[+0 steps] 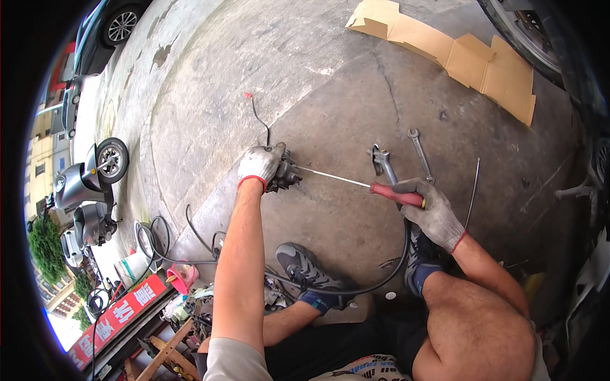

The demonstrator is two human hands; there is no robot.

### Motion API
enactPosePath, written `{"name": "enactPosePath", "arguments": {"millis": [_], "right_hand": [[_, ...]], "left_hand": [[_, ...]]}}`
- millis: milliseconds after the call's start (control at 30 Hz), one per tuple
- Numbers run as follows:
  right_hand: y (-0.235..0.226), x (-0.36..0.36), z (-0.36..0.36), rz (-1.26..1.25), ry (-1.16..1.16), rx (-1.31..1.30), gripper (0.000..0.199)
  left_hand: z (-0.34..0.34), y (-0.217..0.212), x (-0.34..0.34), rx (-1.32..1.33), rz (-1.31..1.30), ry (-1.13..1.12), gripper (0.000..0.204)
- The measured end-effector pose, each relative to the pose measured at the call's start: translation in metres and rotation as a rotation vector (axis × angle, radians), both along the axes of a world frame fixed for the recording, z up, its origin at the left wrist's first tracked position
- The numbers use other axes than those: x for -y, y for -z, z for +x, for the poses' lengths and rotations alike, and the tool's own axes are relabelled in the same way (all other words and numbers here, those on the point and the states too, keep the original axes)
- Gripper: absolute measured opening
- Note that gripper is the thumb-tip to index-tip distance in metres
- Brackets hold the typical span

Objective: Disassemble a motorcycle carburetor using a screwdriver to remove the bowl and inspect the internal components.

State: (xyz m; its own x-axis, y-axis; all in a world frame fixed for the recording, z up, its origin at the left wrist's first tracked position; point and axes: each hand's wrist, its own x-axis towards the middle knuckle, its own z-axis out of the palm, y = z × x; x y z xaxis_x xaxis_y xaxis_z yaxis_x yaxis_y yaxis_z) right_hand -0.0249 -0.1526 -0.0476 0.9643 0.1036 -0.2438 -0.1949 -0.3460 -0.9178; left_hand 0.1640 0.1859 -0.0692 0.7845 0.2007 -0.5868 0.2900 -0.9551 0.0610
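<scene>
My left hand point(262, 164), in a white work glove with a red cuff, is closed round a dark, greasy metal part point(286, 174) whose kind I cannot make out. A black cable point(260, 119) with a red end runs from beside this hand along the ground. My right hand point(434, 214), in a greyish work glove, grips a screwdriver point(397, 193) by its red handle. The long thin shaft points left, and its tip meets the right side of the metal part. Between the hands, on the right, lies an air gun point(383, 164) on a black hose point(375, 287).
An open-ended wrench point(420, 155) and a thin rod point(473, 192) lie on the concrete to the right. Flattened cardboard point(454, 60) is at the far right, near a wheel point(530, 38). A scooter point(89, 178), pink container point(183, 277) and red sign point(121, 320) are at left.
</scene>
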Motion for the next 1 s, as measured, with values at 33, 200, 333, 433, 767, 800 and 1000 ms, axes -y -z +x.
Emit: {"name": "enactPosePath", "arguments": {"millis": [33, 200, 333, 433, 767, 800, 1000], "right_hand": [[0.000, 0.002, 0.001, 0.000, 0.001, 0.000, 0.028], [-0.003, 0.017, 0.010, 0.652, 0.244, -0.959, 0.029], [-0.013, 0.003, 0.006, 0.377, 0.251, -0.232, 0.033], [-0.019, 0.022, 0.021, 0.576, 0.143, -0.843, 0.032], [-0.016, -0.001, 0.010, 0.526, 0.208, -0.578, 0.040], [-0.016, -0.005, 0.009, 0.518, 0.287, -0.340, 0.043], [-0.031, 0.011, 0.019, 0.523, 0.077, -0.664, 0.047]], "left_hand": [[0.000, 0.000, 0.001, 0.000, 0.000, 0.001, 0.072], [0.001, 0.001, -0.003, 0.003, -0.009, 0.000, 0.071], [0.000, 0.001, 0.002, -0.002, 0.019, 0.015, 0.071], [0.001, 0.001, 0.004, -0.004, 0.043, 0.024, 0.071], [0.001, 0.009, -0.004, -0.035, 0.026, 0.003, 0.071], [0.001, 0.007, -0.002, -0.013, 0.029, 0.013, 0.071], [0.001, -0.003, 0.001, -0.083, -0.010, -0.037, 0.068]]}}
